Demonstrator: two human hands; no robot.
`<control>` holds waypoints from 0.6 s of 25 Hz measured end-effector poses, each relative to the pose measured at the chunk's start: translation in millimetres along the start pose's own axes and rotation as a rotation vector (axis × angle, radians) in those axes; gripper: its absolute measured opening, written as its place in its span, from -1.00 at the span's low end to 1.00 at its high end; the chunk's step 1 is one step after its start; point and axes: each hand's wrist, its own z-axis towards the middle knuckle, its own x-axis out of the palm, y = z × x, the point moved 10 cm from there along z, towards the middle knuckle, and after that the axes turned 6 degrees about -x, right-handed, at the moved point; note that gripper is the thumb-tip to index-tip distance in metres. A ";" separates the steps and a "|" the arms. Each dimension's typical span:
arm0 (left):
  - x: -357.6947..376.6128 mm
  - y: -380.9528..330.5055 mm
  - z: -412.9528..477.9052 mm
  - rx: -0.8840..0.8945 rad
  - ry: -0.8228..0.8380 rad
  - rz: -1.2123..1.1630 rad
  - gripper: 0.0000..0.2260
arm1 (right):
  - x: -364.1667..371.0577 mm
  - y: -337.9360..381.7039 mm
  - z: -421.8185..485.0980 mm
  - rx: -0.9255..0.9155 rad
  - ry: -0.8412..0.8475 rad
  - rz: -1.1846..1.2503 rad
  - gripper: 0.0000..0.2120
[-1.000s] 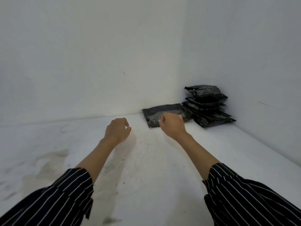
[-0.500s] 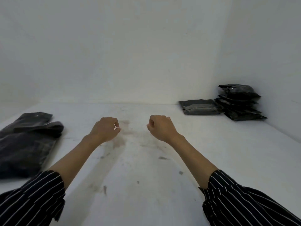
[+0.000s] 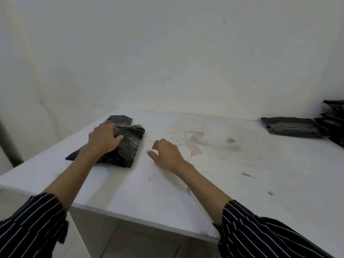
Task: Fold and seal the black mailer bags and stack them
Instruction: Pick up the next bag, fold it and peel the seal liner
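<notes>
A plain white wall (image 3: 167,53) filled the space ahead of me, and below it spread the broad white desk (image 3: 242,174), its top smudged with greyish-brown stains near the middle. My two dark sleeves with thin white stripes (image 3: 31,224) framed the near edge of the view. On the left part of the desk, close to its left edge, lay a crumpled black plastic mailer bag (image 3: 130,146), with more black plastic poking out behind it; I could not tell whether that was a second bag. Well apart from it, at the far right against the wall, a flat folded black mailer bag (image 3: 292,127) lay on the desk, and just beside that, cut off by the frame, stood a stack of black mailer bags (image 3: 335,123). My left hand (image 3: 103,139) lay on top of the crumpled bag, fingers curled over its far side and thumb pressed into the plastic, gripping it. My right hand (image 3: 167,155) was just beside that bag, not touching it, fingers loosely bent and holding nothing.
</notes>
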 end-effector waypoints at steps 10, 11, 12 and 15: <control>15.7 102.5 5.4 -0.432 0.223 -0.174 -0.51 | 59.2 -7.5 45.0 0.388 -0.015 0.287 -0.73; 14.7 105.4 4.4 -0.459 0.208 -0.239 -0.54 | 60.5 -10.2 45.0 0.422 -0.027 0.360 -0.74; 14.4 108.5 2.6 -0.491 0.198 -0.313 -0.54 | 61.6 -12.6 44.8 0.447 -0.034 0.449 -0.72; 18.7 109.8 0.8 -0.551 0.206 -0.569 -0.56 | 53.0 -17.2 39.0 0.446 -0.120 0.795 -0.81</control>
